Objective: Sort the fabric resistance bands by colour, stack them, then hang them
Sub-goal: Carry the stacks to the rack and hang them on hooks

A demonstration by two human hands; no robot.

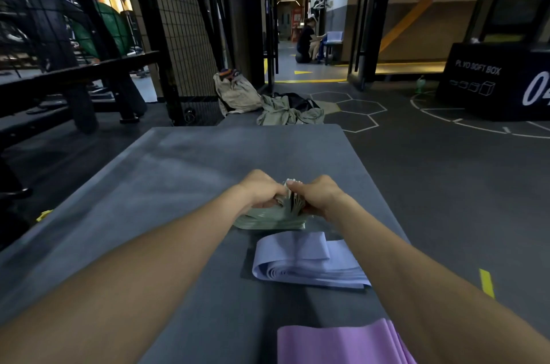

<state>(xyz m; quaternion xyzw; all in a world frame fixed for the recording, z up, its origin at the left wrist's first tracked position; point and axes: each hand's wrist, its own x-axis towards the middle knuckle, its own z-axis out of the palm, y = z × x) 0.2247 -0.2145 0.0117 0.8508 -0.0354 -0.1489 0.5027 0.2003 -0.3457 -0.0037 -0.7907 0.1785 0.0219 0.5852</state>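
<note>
While both hands work the green bands [269, 219], entry reads: green stack, far on the grey mat [184, 173]; left hand [262, 192] and right hand [320, 194] curled over its upper layers, pinching and fanning the edges. Blue stack [303, 262] nearer, purple stack [336, 343] nearest, each apart. Handling note: square the green edges evenly, press layers flat, keep colours separate before hanging

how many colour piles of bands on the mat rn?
3. Green stack farthest, gripped by left hand and right hand; blue pile mid-mat; purple pile nearest, partly cut off.
</note>
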